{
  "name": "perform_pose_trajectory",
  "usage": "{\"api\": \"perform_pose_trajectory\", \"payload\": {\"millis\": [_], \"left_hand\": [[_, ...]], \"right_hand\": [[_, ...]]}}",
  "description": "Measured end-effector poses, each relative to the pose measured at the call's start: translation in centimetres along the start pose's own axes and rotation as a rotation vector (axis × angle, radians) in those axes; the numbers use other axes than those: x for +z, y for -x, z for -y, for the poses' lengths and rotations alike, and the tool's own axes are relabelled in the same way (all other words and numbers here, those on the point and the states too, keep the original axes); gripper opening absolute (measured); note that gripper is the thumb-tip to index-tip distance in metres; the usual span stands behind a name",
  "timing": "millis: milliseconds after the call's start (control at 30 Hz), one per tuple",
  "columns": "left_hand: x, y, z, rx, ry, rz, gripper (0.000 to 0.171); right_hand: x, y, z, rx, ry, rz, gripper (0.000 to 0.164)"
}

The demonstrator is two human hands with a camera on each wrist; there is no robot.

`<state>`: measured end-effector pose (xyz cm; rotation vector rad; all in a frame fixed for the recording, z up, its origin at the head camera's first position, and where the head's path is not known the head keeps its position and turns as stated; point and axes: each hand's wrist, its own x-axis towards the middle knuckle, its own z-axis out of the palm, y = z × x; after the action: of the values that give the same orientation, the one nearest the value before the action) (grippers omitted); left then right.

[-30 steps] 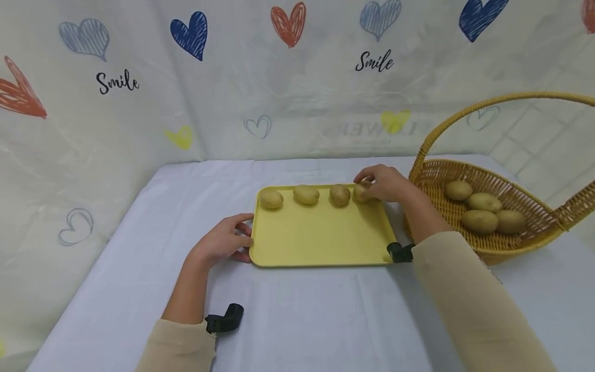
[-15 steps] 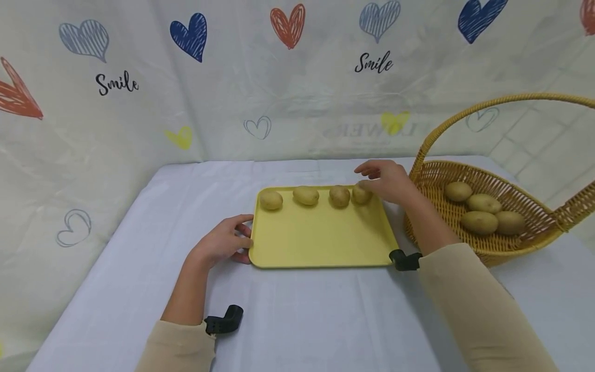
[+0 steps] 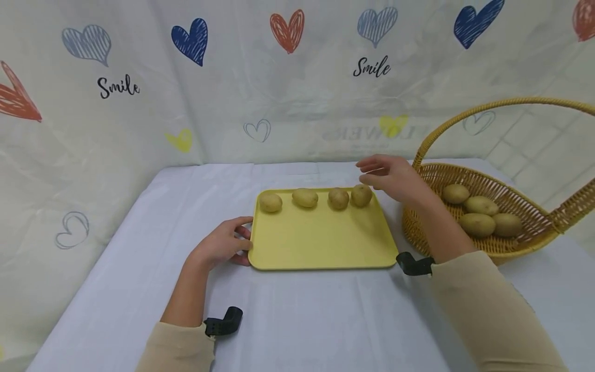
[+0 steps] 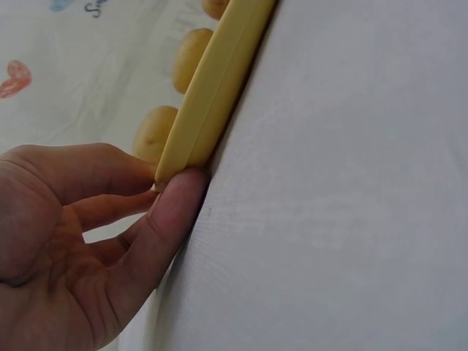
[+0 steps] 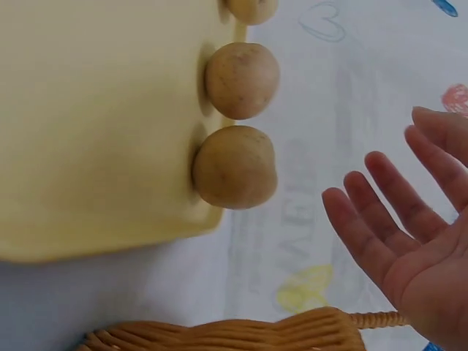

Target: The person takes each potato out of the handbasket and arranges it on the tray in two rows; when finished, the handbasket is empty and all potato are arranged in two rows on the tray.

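A yellow tray [image 3: 321, 243] lies on the table with a row of potatoes along its far edge. My left hand [image 3: 224, 242] holds the tray's left side; in the left wrist view the thumb [image 4: 172, 212] and a finger meet at the rim. The rightmost potato [image 3: 361, 195] sits in the far right corner, close to another potato [image 3: 338, 198]. Just behind and right of that corner, my right hand [image 3: 390, 175] is held above the table, apart from the potatoes. In the right wrist view its fingers [image 5: 365, 219] are spread and hold nothing.
A wicker basket [image 3: 418, 232] with a tall arched handle [image 3: 492, 105] stands right of the tray, several potatoes [image 3: 479, 225] inside. The right forearm passes in front of its left side. A printed cloth [image 3: 223, 93] hangs behind the table.
My right hand has let go of the rightmost potato and lifted up and back to the right, its fingers spreading. The left hand has stayed at the tray.
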<state>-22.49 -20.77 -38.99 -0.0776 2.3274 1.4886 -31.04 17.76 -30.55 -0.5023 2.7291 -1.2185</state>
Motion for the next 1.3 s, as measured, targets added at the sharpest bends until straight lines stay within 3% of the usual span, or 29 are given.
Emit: {"api": "perform_pose_trajectory", "payload": {"millis": [233,933,1300], "left_hand": [[-0.1,0.0,0.0,0.010,-0.009,-0.003,0.071],[-0.1,0.1,0.2,0.013,0.004,0.005,0.072],[-0.2,0.0,0.3,0.019,-0.005,0.009,0.072]], "right_hand": [[-1.0,0.7,0.7,-0.028,-0.005,0.020,0.043],[-5.3,3.0,0.6,-0.001,-0.030,0.092,0.039],[-8.5,4.1,0.2,0.083,0.157,0.134,0.041]]}}
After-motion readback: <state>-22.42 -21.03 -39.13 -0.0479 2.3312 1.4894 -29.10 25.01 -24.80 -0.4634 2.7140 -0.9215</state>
